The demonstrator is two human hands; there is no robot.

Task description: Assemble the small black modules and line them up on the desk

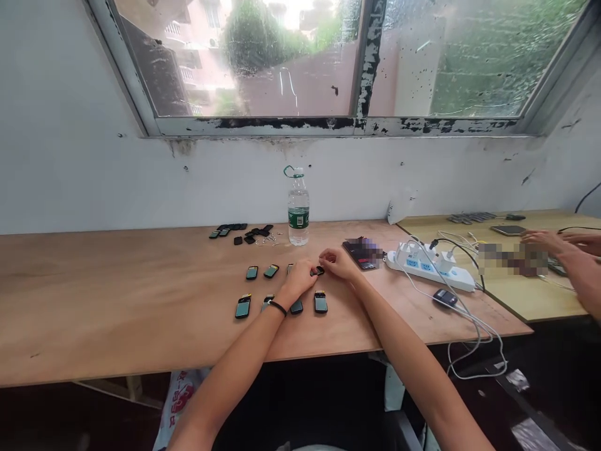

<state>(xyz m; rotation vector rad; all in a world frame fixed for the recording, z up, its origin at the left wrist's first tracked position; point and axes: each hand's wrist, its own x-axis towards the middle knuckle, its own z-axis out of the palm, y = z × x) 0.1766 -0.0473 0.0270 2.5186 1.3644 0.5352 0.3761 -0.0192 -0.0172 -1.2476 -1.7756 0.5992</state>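
Observation:
On the wooden table, several small black devices with grey-green screens lie in two rows, one at the front left (243, 307) and another at the front right (320, 302). My left hand (300, 280), with a black band at its wrist, is closed at the right end of the back row, its fingertips on a small black device (320, 270). My right hand (339, 263) is just beside it with fingers curled together; whether they hold a tiny part cannot be seen. My left hand and forearm partly cover some of the devices.
Behind the rows are loose black parts (256, 232), more small devices (224, 230) and a water bottle (299, 216). To the right lie a phone (360, 254), a power strip (434, 268) with trailing cables and a dark gadget (444, 297). Another person's hands (547, 241) are at the far right.

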